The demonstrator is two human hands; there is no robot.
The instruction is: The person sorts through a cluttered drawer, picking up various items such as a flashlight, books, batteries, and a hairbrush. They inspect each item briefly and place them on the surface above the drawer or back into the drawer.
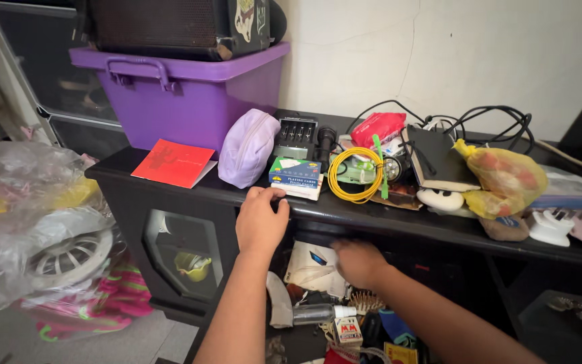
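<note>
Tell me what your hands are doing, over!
Left hand open, fingers on the black cabinet top edge by the card box. Right hand down in the cluttered open compartment, blurred. Purple pouch and yellow cable coil close by.

We note an off-white plaster wall (pixel 479 54) w/ hairline cracks, evenly lit. Black cabinet (pixel 170 222) along it, glass-panelled door at front (reflections inside, contents unclear). Grey tiled floor (pixel 102 340) at lower left. Dark framed panel (pixel 42 67) leans at upper left.
</note>
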